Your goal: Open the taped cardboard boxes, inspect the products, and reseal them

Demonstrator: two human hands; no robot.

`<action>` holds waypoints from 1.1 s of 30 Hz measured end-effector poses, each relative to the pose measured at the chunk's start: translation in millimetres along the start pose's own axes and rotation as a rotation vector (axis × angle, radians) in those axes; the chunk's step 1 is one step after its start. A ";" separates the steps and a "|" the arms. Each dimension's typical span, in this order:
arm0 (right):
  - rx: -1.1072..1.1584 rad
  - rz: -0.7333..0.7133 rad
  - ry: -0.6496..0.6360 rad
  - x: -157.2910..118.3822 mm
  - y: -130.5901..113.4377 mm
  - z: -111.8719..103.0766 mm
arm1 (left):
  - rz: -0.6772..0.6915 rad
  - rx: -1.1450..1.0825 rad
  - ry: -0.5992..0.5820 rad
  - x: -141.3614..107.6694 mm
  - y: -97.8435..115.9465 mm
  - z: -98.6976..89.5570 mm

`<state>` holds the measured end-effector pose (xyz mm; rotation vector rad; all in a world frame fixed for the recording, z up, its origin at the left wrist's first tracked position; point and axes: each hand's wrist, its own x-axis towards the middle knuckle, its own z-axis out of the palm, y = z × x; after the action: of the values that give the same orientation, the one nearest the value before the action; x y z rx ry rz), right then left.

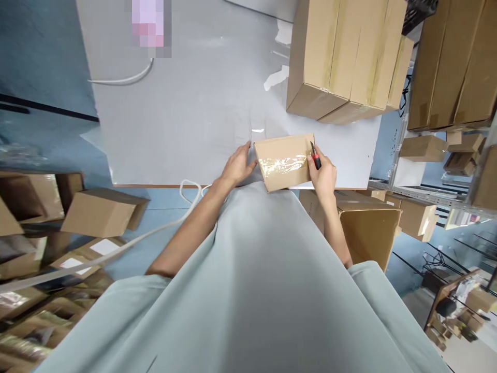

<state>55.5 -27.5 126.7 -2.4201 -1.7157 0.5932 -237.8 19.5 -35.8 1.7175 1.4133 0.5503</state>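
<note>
A small brown cardboard box (287, 178), with shiny clear tape across its upper face, sits at the near edge of the table in front of my body. My right hand (324, 175) is closed around a utility knife (317, 159) with a red and black handle. The dark pointed blade points up and away from me, over the box's right end. At the box's left end is my left hand (237, 165), fingers stretched out and thumb apart, holding nothing. Whether its thumb touches the cardboard I cannot tell.
Large taped cartons (349, 62) stand at the back right of the grey-white table (174, 119). Torn white scraps (276, 77) lie beside them. A white cord (155, 228) runs past my left arm. Cardboard boxes (101, 212) crowd the floor at left; an open carton (367, 228) stands right.
</note>
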 end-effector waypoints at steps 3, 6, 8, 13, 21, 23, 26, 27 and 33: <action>-0.087 -0.011 0.036 1.6 -10.2 10.7 | 0.109 0.030 0.043 -14.8 23.4 -15.2; -0.120 -0.018 0.048 4.7 -13.0 20.9 | 0.147 0.065 0.052 -21.3 33.9 -31.3; -0.146 -0.025 0.044 6.5 -12.3 22.8 | 0.181 0.084 0.060 -18.1 33.9 -34.3; -0.195 0.009 0.029 8.2 -13.7 20.1 | 0.204 0.064 0.099 -2.8 30.7 -21.7; -0.232 0.025 0.033 7.7 -20.9 20.9 | 0.229 -0.010 0.090 -6.1 32.7 -26.4; -0.238 0.014 0.044 8.3 -20.2 21.4 | 0.250 -0.015 0.073 -7.3 32.5 -33.2; -0.206 -0.013 0.073 7.9 -17.6 23.4 | 0.249 -0.029 0.034 -10.3 34.6 -43.2; -0.186 -0.026 0.088 7.4 -16.5 24.4 | 0.243 -0.035 0.019 -11.6 36.1 -46.5; -0.036 -0.078 0.247 1.0 -11.7 27.5 | 0.209 -0.194 0.091 -11.2 56.5 -61.3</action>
<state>35.1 -26.0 104.9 -2.3220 -1.7194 0.2430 -254.4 26.8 46.4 1.7099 1.2057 0.8606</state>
